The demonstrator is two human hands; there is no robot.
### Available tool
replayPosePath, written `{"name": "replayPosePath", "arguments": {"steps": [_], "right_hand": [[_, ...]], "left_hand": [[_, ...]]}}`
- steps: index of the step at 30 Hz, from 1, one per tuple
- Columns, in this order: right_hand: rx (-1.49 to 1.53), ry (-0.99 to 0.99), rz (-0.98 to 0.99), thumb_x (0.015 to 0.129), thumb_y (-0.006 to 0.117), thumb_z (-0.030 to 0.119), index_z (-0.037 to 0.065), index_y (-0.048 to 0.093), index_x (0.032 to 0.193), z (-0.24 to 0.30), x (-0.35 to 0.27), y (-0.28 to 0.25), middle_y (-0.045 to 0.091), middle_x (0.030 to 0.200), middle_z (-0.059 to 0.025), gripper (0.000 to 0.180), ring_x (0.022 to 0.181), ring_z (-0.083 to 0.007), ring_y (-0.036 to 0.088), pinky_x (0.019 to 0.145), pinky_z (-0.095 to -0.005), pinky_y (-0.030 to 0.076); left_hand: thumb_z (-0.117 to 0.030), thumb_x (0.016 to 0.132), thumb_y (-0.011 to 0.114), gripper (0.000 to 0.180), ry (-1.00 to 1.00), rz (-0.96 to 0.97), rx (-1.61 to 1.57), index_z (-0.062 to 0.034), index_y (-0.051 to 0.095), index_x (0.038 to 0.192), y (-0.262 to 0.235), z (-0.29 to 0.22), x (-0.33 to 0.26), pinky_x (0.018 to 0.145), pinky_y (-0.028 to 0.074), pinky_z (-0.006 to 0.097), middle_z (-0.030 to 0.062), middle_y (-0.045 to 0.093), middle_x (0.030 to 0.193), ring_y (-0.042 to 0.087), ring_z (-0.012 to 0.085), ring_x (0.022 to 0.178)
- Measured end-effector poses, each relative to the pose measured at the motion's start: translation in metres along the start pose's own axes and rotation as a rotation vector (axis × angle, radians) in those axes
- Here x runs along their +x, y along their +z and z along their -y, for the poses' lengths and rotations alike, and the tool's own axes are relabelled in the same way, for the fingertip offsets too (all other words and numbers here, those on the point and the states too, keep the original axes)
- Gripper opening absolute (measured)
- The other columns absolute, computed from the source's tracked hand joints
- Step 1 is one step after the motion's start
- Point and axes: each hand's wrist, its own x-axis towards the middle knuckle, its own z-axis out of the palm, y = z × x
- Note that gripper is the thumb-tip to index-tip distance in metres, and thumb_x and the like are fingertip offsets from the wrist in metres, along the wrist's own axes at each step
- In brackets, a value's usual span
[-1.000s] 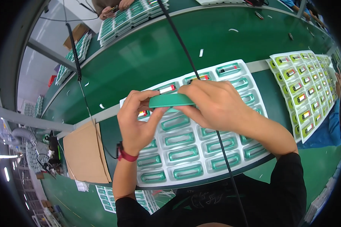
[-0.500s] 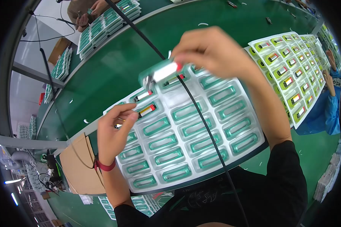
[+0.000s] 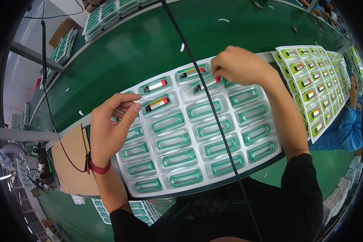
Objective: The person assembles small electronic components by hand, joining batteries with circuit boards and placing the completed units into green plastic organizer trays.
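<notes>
The right hand (image 3: 240,66) pinched a red-tipped cylinder (image 3: 205,84) over an upper-middle pocket of the white tray (image 3: 197,133). The left hand (image 3: 109,129), its grip loose and empty, steadied the tray's left edge. Seating the cylinder seemingly called for lowering it flat into the pocket.

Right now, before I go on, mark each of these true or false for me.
1. The right hand holds a small cylinder with a red end over the clear tray. True.
2. Every pocket in that tray is filled. False: most pockets are empty, only a few at the far end hold cylinders.
3. The left hand rests at the tray's left edge. True.
4. The tray sits on a red surface. False: the green belt lies under it.
</notes>
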Motion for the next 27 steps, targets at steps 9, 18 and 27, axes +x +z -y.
{"name": "replayPosePath", "arguments": {"steps": [9,18,27], "right_hand": [[-0.099,0.098,0.103,0.079,0.066,0.021,0.004,0.069,0.090,0.012,0.001,0.007,0.068,0.080,-0.0154,0.020,0.079,-0.0326,0.065,0.072,-0.0418,0.051],[-0.396,0.484,-0.086,0.085,0.060,0.025,0.003,0.067,0.098,-0.211,-0.010,-0.107,0.068,0.086,-0.0174,0.027,0.076,-0.0317,0.066,0.073,-0.0420,0.052],[-0.227,0.761,-0.102,0.092,0.051,0.034,0.013,0.050,0.135,-0.455,-0.099,-0.100,0.058,0.126,-0.0194,0.048,0.110,-0.0311,0.060,0.090,-0.0399,0.048]], "left_hand": [[-0.003,0.084,0.063,0.017,-0.012,0.031,0.029,0.0026,0.065,0.100,-0.001,0.006,0.002,0.064,0.047,0.021,0.0071,0.066,0.079,0.062,0.0097,0.070],[-0.004,0.081,0.066,0.022,-0.008,0.264,0.053,-0.0024,0.066,0.103,0.012,-0.004,0.005,0.062,0.048,0.025,0.0092,0.066,0.089,0.064,0.0147,0.072],[-0.012,0.080,0.070,0.029,0.178,0.500,0.128,-0.0065,0.062,0.106,0.027,0.010,0.004,0.073,0.049,0.036,0.0099,0.057,0.096,0.058,0.0285,0.086]]}}
